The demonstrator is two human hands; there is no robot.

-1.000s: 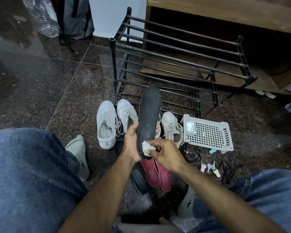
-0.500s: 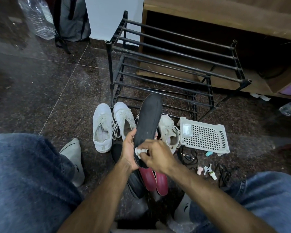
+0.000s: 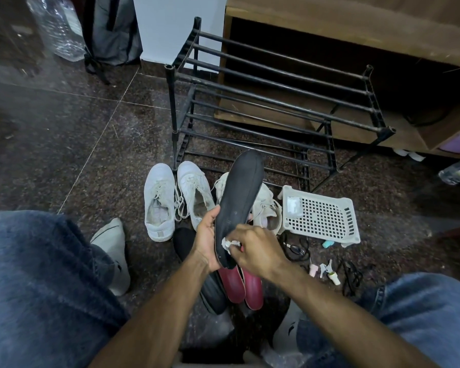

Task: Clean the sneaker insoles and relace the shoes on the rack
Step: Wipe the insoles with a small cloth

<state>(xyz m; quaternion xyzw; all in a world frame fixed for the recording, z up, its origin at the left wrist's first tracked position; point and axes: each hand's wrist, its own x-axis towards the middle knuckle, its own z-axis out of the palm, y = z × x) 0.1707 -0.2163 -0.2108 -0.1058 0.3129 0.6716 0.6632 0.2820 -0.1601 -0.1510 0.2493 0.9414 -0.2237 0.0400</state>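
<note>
The left hand [image 3: 207,239] grips the black insole [image 3: 238,208] by its heel end, thumb on the near edge, toe end tilted up and away over the white sneakers [image 3: 179,199] on the floor, prob. so the top face is turned toward the person for wiping. The right hand [image 3: 255,247] pinches a small white wipe [image 3: 228,244] against the heel area, w/ fingers curled round it.

The insole is dark, matte, long w/ a rounded toe; no obvious dirt visible. Two red insoles [image 3: 241,285] and another black one lie on the floor beneath the hands. The black rack [image 3: 276,102] stands behind w/ nothing on its bars.
</note>
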